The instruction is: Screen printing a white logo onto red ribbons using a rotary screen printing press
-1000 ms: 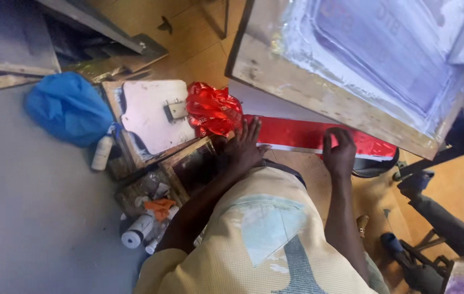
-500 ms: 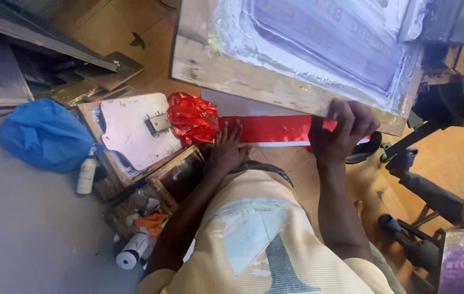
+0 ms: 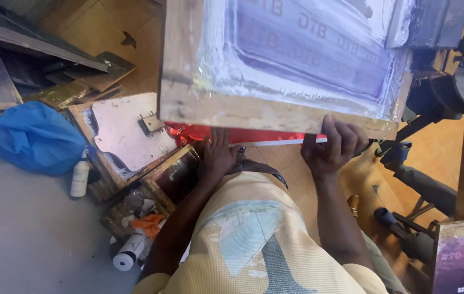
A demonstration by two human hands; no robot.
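Note:
A wooden screen frame [image 3: 232, 111] with a purple-and-white mesh fills the upper middle and hangs over the work surface. A red strip [image 3: 264, 136] shows just below its near edge, mostly covered by it. My left hand [image 3: 218, 155] lies flat by the red strip, fingertips hidden under the frame. My right hand [image 3: 332, 144] curls its fingers over the frame's near edge at the right.
A blue bag [image 3: 36, 136] lies at the left beside a small white bottle [image 3: 79, 177]. A pale board with a metal hinge [image 3: 128, 130], a box of odds and ends [image 3: 145, 207] and a white roll [image 3: 128, 253] sit lower left. Dark metal machine parts [image 3: 422, 185] stand at the right.
The screen frame has swung down over the red strip and the red bow, hiding most of both. My right hand has left the strip and taken the frame's edge.

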